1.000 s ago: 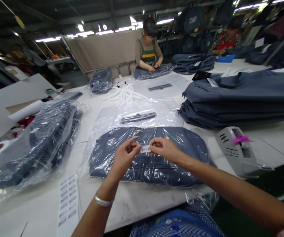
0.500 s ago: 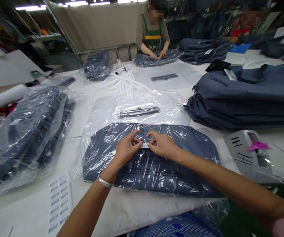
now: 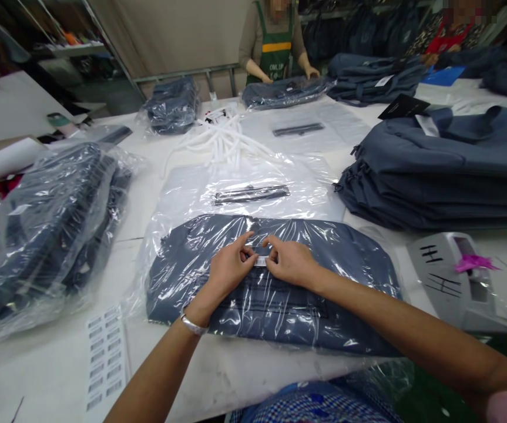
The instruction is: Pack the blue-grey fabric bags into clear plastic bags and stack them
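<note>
A dark blue bag (image 3: 350, 264) in clear plastic lies flat in front of me. Over its middle, a small white barcode sticker (image 3: 261, 261) is held at both ends. My left hand (image 3: 231, 264) pinches the sticker's left end between thumb and finger, and a silver bangle circles that wrist. At the right end, my right hand (image 3: 292, 262) is closed in a similar pinch. Both hands rest close to the plastic; whether the sticker touches it I cannot tell. A sheet of barcode stickers (image 3: 106, 358) lies on the table at the lower left.
Bagged goods (image 3: 54, 217) lie at left, and a stack of dark blue bags (image 3: 438, 176) at right. Near my right forearm stands a grey tape dispenser (image 3: 438, 270). Clear plastic bags (image 3: 183, 188) and white straps (image 3: 224, 141) lie beyond. A co-worker (image 3: 275, 50) stands across the table.
My hands stay at the sticker, with only a slight shift. The view has tilted down a little. The co-worker's hands across the table have moved apart on the wrapped bag there.
</note>
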Motion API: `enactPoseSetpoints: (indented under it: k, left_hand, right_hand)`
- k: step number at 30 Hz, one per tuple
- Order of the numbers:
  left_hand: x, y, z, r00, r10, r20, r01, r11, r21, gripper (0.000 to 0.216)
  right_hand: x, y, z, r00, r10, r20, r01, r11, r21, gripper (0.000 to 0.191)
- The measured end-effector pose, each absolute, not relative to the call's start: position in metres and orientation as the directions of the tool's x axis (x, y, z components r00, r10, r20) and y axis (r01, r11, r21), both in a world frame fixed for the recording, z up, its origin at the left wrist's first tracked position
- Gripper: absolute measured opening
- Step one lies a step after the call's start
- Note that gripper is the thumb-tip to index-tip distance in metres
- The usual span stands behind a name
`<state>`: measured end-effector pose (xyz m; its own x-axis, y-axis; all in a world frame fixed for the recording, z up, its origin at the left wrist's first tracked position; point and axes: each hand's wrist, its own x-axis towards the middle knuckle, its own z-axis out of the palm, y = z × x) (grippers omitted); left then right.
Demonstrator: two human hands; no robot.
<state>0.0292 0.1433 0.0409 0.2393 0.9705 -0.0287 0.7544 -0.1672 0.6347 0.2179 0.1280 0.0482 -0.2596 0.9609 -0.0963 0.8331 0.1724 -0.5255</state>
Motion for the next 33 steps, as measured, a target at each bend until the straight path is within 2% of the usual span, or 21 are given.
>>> enactPoseSetpoints:
  k: [17,23,26,28,30,33]
  left_hand:
    - [0.033,0.137,0.031,0.284,0.957,0.051,0.824,-0.271,0.498,0.059]
    - [0.031,0.136,0.026,0.339,0.932,0.129,0.872,-0.362,0.329,0.054]
    - [0.031,0.131,0.026,0.512,0.833,0.207,0.800,-0.551,0.238,0.044]
    - [0.027,0.125,0.025,0.654,0.732,0.190,0.704,-0.681,0.201,0.041]
    - [0.018,0.120,0.026,0.718,0.683,0.133,0.660,-0.729,0.181,0.040]
    - [-0.015,0.120,0.031,0.606,0.781,0.149,0.761,-0.624,0.176,0.047]
  right_hand:
    - [0.213,0.128,0.038,-0.301,0.945,-0.126,0.900,0.238,-0.366,0.038]
    - [0.208,0.124,0.037,-0.330,0.932,-0.153,0.923,0.284,-0.261,0.041]
    - [0.214,0.119,0.042,-0.339,0.928,-0.158,0.926,0.299,-0.232,0.037]
    - [0.227,0.109,0.050,-0.383,0.909,-0.163,0.905,0.334,-0.264,0.031]
    - [0.248,0.089,0.060,-0.455,0.872,-0.179,0.858,0.375,-0.352,0.027]
    - [0.286,0.038,0.074,-0.512,0.834,-0.206,0.728,0.295,-0.619,0.026]
